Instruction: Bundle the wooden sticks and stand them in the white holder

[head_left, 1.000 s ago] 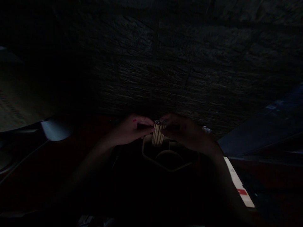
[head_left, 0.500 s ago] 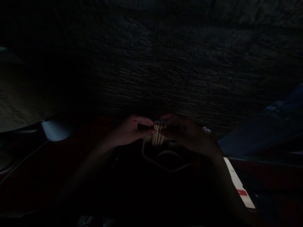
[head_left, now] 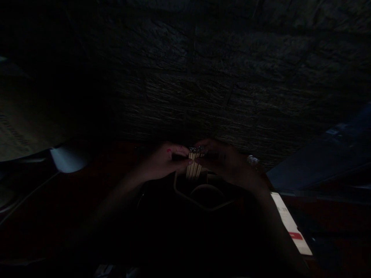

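In very dim light, a bundle of thin pale sticks (head_left: 193, 170) stands nearly upright in the middle of the head view. Its upper ends look dark and glinting; I cannot make out what covers them. From the left side my left hand (head_left: 169, 158) pinches the bundle near its top, thumb in front, with small pink marks on the skin. My right hand (head_left: 223, 160), in deeper shadow, closes on the same bundle from the right. Directly below the hands sits an angular dark container (head_left: 177, 189) with a paler rim, and the sticks' lower ends reach over or into it.
A rough brick-patterned wall (head_left: 174, 92) rises right behind the hands. At the left are a printed tan bag or sack (head_left: 26, 127) and a pale cone-like object (head_left: 69, 159). A white box-like item with a red band (head_left: 290, 222) lies by my right forearm; a small shiny crumpled thing (head_left: 252, 159) is beyond it.
My left hand has shifted slightly to the right, its thumb now further across the front of the sticks. The sticks sit a little closer together at the top.
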The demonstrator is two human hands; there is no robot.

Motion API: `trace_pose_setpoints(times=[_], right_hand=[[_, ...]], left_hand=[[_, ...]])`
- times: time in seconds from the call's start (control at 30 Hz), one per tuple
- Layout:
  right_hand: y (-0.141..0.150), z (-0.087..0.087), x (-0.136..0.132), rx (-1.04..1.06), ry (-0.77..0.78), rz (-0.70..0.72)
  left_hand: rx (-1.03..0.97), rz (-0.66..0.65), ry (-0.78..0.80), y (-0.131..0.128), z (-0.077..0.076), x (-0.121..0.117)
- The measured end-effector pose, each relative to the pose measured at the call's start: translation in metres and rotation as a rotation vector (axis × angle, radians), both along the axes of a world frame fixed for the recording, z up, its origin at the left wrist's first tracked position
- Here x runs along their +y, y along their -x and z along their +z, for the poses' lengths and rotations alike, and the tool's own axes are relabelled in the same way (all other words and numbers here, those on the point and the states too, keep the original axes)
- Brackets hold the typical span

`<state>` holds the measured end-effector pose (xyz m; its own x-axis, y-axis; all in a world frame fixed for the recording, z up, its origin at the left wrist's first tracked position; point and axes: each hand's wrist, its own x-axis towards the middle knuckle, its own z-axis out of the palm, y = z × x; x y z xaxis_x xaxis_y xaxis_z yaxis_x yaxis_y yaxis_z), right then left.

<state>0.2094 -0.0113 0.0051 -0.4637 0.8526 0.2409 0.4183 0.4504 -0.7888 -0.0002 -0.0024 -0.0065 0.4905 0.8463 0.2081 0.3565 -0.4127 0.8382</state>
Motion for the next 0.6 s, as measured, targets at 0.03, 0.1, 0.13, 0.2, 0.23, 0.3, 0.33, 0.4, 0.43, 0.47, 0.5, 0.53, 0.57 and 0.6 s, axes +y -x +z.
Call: trace_pose_setpoints(times=[0.03,0.1,0.13,0.2,0.23,0.3,0.33,0.4,0.43,0.47,0.5,0.53,0.57,0.6], right_hand=[[-0.0001,-0.0003,0.0003,-0.001,-0.007,0.001],[0.0,-0.0007,0.0008,0.001,-0.017,0.004],[0.0002,-0.0006,0.001,0.002,-0.017,0.007],[0.0008,0.0004,0.0009,0.01,0.0,0.016],[0.0012,0.0012,0.0007,0.013,0.011,0.018],[0.0017,0.0031,-0.0003,0.012,0.024,0.018],[0.0016,0.0041,-0.0009,0.006,0.029,0.016],[0.0008,0.0056,-0.0021,-0.018,0.045,0.008],[0.0,0.0062,-0.0028,-0.026,0.059,0.009],[-0.0011,0.0068,-0.0034,-0.029,0.081,0.013],[-0.0024,0.0073,-0.004,-0.03,0.11,0.018],[-0.0038,0.0079,-0.0047,-0.031,0.139,0.025],[-0.0051,0.0086,-0.0053,-0.03,0.16,0.028],[-0.0062,0.0092,-0.0059,-0.03,0.168,0.028]], left_hand=[[0.002,0.001,-0.007,-0.0003,-0.001,0.0001],[0.004,0.0,-0.017,-0.001,-0.0031,-0.0001],[0.0,-0.001,-0.022,-0.0013,-0.004,-0.0002],[-0.007,-0.001,-0.028,-0.0017,-0.0052,-0.0006],[-0.009,0.001,-0.033,-0.0019,-0.0055,-0.0007],[-0.013,-0.002,-0.039,-0.0021,-0.0057,-0.0008],[-0.016,-0.006,-0.038,-0.0022,-0.0056,-0.0007],[-0.022,-0.004,-0.032,-0.0025,-0.0052,-0.0007],[-0.02,-0.002,-0.024,-0.0027,-0.005,-0.0007],[-0.018,0.0,-0.019,-0.0028,-0.0047,-0.0007],[-0.015,0.003,-0.017,-0.003,-0.0044,-0.0006],[-0.012,0.008,-0.018,-0.0031,-0.0041,-0.0006],[-0.01,0.01,-0.019,-0.0033,-0.0039,-0.0005],[-0.009,0.011,-0.021,-0.0034,-0.0038,-0.0003]])
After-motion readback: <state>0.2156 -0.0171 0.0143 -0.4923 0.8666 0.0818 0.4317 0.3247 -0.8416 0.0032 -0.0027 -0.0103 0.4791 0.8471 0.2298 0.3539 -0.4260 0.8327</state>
